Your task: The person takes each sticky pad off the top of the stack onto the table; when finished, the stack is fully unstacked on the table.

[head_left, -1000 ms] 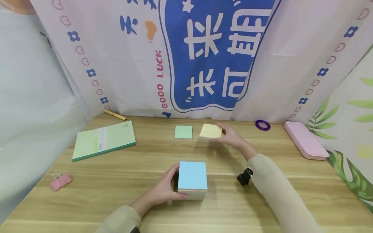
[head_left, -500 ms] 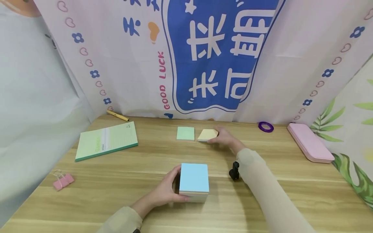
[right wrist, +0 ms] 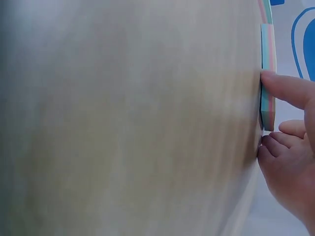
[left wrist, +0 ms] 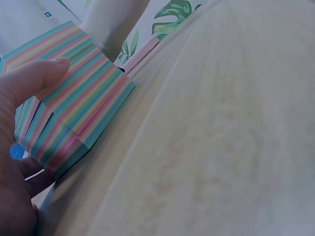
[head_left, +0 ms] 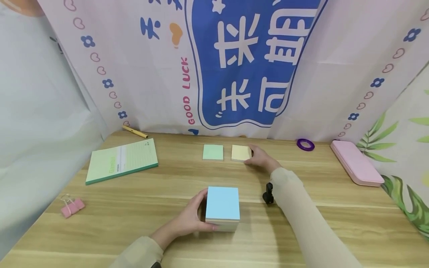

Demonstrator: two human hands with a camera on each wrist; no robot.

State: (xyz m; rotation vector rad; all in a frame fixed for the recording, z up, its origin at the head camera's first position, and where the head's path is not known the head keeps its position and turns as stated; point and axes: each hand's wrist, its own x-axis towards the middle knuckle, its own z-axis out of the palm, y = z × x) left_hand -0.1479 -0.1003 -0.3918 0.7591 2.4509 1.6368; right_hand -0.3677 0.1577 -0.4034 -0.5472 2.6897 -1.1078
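A thick block of sticky notes (head_left: 222,203), blue on top, stands near the front of the table. My left hand (head_left: 189,220) grips it from the left side, thumb at the near face. The left wrist view shows the block's side (left wrist: 81,103) striped in pink, yellow, green and blue, with the thumb across it. Farther back, my right hand (head_left: 263,159) holds a thin yellow-topped sticky note pad (head_left: 240,153) by its right end, and the pad lies on the table. In the right wrist view the thumb touches the pad's edge (right wrist: 268,49). A green sticky note pad (head_left: 213,152) lies just left of it.
A green notebook (head_left: 122,160) and a yellow pen (head_left: 135,131) lie at the back left, a pink binder clip (head_left: 72,207) at the left. Toward the back right are a purple tape roll (head_left: 305,144) and a pink case (head_left: 357,162). A printed cloth (head_left: 161,93) hangs behind.
My right hand has lowered the yellow pad, which was tilted and raised, flat onto the table beside the green pad. The left hand keeps its grip on the block.
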